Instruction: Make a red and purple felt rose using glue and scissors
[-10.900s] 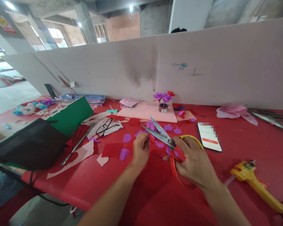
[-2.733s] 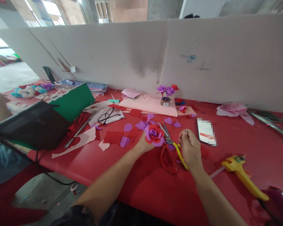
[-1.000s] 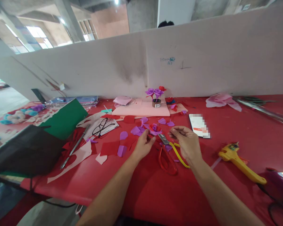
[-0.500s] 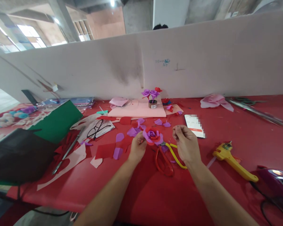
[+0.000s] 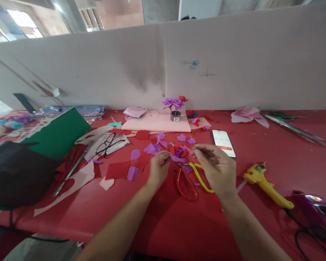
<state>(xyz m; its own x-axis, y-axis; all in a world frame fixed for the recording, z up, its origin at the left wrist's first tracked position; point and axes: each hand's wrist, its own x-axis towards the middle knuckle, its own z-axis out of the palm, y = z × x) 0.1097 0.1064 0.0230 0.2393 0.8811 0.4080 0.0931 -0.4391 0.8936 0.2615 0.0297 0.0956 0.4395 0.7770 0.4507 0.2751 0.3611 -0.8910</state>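
My left hand [image 5: 160, 167] is closed on a red and purple handmade flower [image 5: 180, 153], gripping it from its left side with the bloom facing me. At the flower's right edge, my right hand [image 5: 217, 168] has thumb and fingers drawn together in a pinch. Whether a petal lies between those fingertips I cannot make out. Just below the flower lie pliers [image 5: 187, 186] with one red and one yellow handle, their jaws partly hidden. Loose purple petals [image 5: 152, 148] and a red piece [image 5: 117, 170] are scattered left of the flower.
A pot with finished flowers [image 5: 175, 116] stands on pink sheets [image 5: 152, 125] at the back. To the right are a phone [image 5: 224, 143], a yellow glue gun [image 5: 268, 186] and a purple device [image 5: 313, 208] with a cable. Glasses [image 5: 108, 145] and a green sheet [image 5: 58, 134] lie left.
My right hand has moved left, bringing its fingertips to the flower's edge. The flower has turned slightly in my left hand. The camera view has tipped down a little.
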